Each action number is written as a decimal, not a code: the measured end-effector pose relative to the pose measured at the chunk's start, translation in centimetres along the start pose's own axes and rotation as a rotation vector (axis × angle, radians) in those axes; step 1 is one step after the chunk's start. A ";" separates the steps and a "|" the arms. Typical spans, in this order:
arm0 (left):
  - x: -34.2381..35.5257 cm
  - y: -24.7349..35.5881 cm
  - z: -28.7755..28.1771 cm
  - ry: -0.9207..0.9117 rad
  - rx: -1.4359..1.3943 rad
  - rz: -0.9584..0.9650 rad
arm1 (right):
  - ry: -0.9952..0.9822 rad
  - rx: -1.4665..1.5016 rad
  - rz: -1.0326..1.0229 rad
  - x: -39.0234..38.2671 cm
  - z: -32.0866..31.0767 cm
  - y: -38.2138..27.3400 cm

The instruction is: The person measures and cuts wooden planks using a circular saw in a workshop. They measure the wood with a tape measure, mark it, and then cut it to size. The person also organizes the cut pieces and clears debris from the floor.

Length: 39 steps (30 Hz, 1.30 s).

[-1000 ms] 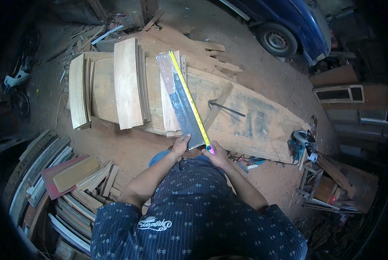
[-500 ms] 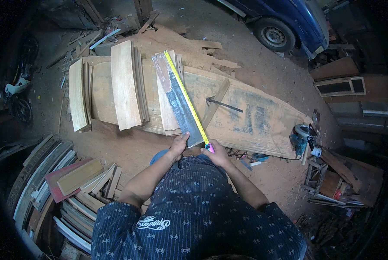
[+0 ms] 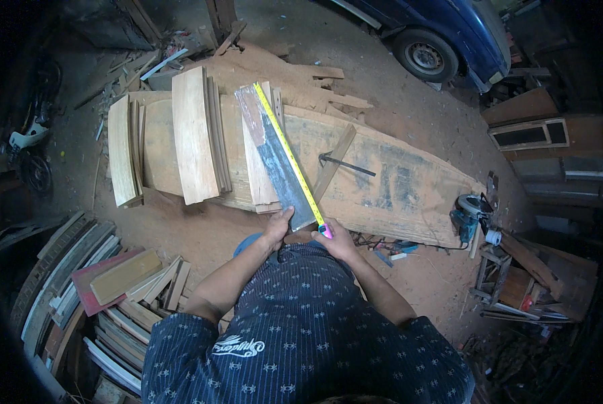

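My left hand point(image 3: 278, 225) grips the near end of a worn board point(image 3: 279, 168) with flaking dark grey-blue paint. The board slants away from me, over a short stack of pale planks point(image 3: 256, 174). Closed in my right hand point(image 3: 338, 240) is the pink case of a tape measure point(image 3: 325, 230). Its yellow blade point(image 3: 288, 149) runs out along the board's right edge to the far end. Beneath lies a large dusty wooden panel point(image 3: 409, 202). A narrow wood strip point(image 3: 335, 165) and a black metal bar with a hooked end point(image 3: 350, 165) rest on it, right of the board.
Stacked light planks point(image 3: 197, 135) lie across the panel's left part. A circular saw point(image 3: 468, 219) sits at its right end. Wood offcuts point(image 3: 129, 276) are piled at lower left. A blue car point(image 3: 443, 37) is parked at the far right, and sawdust covers the ground.
The view has shifted very slightly. Both hands, the board and the extended tape keep the same arrangement.
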State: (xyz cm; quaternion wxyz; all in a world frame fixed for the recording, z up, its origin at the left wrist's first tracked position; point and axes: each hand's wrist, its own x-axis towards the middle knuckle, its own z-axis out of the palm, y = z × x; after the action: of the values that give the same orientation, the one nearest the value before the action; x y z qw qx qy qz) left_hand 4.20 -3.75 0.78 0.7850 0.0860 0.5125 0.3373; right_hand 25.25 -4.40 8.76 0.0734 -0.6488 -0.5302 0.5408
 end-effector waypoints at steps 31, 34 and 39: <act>-0.4 2.5 -4.7 0.307 0.291 0.118 | 0.634 0.366 0.046 2.6 -8.6 10.4; 0.6 4.7 -4.8 0.526 0.391 0.126 | 0.496 0.267 0.138 3.3 -8.0 10.0; 0.2 8.5 -4.4 0.893 0.752 0.232 | 0.567 -0.088 0.236 9.2 -7.0 11.5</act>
State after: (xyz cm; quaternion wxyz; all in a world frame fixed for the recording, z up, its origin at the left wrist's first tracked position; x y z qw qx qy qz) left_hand -3.34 1.93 2.65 0.3671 0.2634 0.8647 0.2195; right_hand 36.34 1.09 -1.84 0.1270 -0.8335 -0.4324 0.3197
